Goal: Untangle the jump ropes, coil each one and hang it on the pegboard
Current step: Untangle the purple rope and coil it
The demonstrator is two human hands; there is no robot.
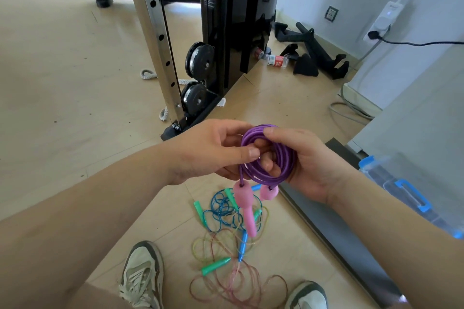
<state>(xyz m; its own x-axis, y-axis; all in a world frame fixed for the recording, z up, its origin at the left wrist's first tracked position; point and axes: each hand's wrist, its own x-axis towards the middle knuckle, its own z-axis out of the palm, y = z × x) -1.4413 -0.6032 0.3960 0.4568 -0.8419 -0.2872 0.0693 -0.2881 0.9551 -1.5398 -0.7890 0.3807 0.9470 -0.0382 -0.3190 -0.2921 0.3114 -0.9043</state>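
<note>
At frame centre our left hand and right hand both grip the coiled purple rope, its coiling seemingly finished; next we need the unseen pegboard, while other ropes lie tangled below.

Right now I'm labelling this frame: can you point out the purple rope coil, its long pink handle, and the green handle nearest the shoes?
purple rope coil [286, 159]: head view, on the bunched strands at its right side.
long pink handle [247, 213]: head view, mid-shaft.
green handle [216, 265]: head view, middle of its body.
</note>
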